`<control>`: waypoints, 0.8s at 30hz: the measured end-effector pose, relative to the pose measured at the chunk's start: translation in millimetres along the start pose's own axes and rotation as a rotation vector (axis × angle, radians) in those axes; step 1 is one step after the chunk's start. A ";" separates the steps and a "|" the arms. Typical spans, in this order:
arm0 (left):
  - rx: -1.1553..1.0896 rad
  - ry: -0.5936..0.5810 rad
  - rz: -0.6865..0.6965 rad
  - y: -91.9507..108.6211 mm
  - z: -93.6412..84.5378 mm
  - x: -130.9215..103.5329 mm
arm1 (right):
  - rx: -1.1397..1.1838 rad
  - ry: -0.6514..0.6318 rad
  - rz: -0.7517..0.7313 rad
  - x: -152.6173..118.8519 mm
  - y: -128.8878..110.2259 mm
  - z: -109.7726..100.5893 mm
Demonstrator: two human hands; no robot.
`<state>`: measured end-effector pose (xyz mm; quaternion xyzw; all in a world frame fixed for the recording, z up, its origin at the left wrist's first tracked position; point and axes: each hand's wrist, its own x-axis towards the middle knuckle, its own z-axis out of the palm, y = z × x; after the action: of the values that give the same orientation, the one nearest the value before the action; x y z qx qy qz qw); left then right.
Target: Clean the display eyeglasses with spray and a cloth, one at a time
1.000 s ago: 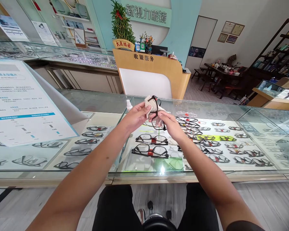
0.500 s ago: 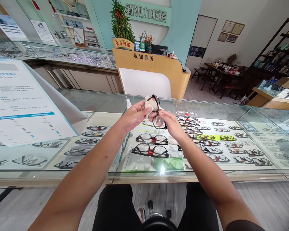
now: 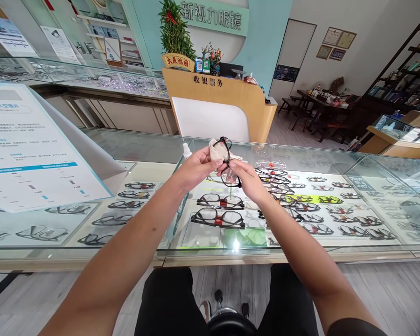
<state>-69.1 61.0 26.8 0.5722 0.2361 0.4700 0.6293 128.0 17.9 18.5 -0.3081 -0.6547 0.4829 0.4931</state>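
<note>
A pair of dark-framed eyeglasses (image 3: 231, 177) is held up above the glass display counter, tilted nearly upright. My left hand (image 3: 197, 167) is closed on a beige cleaning cloth (image 3: 217, 150), which is pressed around the upper lens. My right hand (image 3: 247, 178) pinches the frame near its middle, beside the lower lens. Just behind my left hand stands a white bottle (image 3: 186, 150), partly hidden. Beneath the glass, below my hands, lie two black-framed spectacles (image 3: 218, 218) with red tags.
The glass counter (image 3: 143, 145) spans the view, with rows of eyeglasses (image 3: 306, 206) inside. A large printed card stand (image 3: 38, 154) stands on its left side. Beyond is a wooden cashier desk (image 3: 266, 119) bearing a plant (image 3: 177, 35). A stool (image 3: 231, 324) is below me.
Both hands stay at nearly the same place on the eyeglasses. The cloth has shifted slightly over the upper lens, and the camera view has moved a little.
</note>
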 end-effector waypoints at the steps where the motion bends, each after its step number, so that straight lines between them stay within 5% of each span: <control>1: -0.018 0.000 0.002 -0.8 0.9 0.2 | 0.000 0.000 0.008 0.1 -0.2 0.2; 14: -0.063 0.018 0.026 0.5 2.7 -1.6 | 0.023 -0.010 0.024 0.1 -1.5 -1.8; 24: 0.239 0.085 0.133 -1.0 -2.2 -1.2 | -0.030 -0.019 0.002 -0.1 -2.8 -1.4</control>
<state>-71.1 61.1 25.1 0.6369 0.2783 0.5029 0.5137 129.5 17.4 21.2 -0.3114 -0.6664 0.4764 0.4816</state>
